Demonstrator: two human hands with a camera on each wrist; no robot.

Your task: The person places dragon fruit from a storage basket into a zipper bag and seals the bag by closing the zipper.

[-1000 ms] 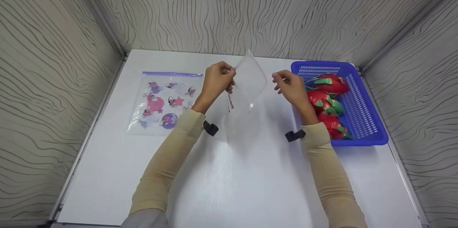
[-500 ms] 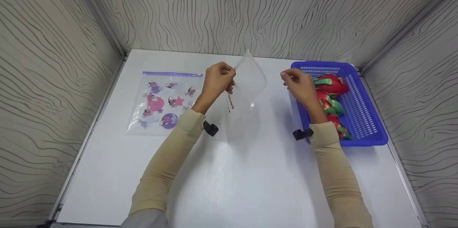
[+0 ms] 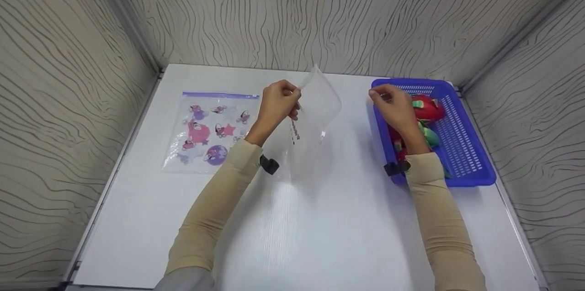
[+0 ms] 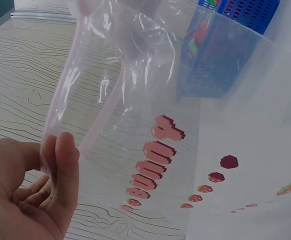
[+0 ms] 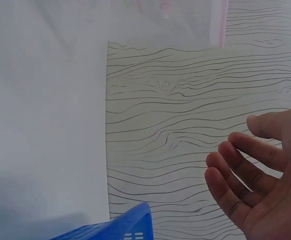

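Observation:
Between thumb and fingers my left hand (image 3: pixel 278 103) pinches the rim of a clear zip bag (image 3: pixel 322 103), whose mouth gapes. In the left wrist view the bag (image 4: pixel 155 95) shows pink edging and the print "BUNNY" with small strawberries. Over the left edge of a blue basket (image 3: pixel 470 140) hovers my right hand (image 3: pixel 396 110), its fingers loosely bent and holding nothing. In the right wrist view a gap shows between thumb and fingers of that hand (image 5: pixel 260 175). Red and green dragon-fruit-like objects (image 3: pixel 428 108) lie in the basket, partly hidden by the hand and forearm.
Flat on the left of the white table (image 3: pixel 320 236) lies another clear zip bag (image 3: pixel 201 133) with a purple zip and pink cartoon prints. Wood-patterned panels (image 3: pixel 292 12) stand behind the table and along both sides.
My right hand has moved right, away from the bag and over the basket's left edge. The left hand and the bag it pinches have stayed almost still.

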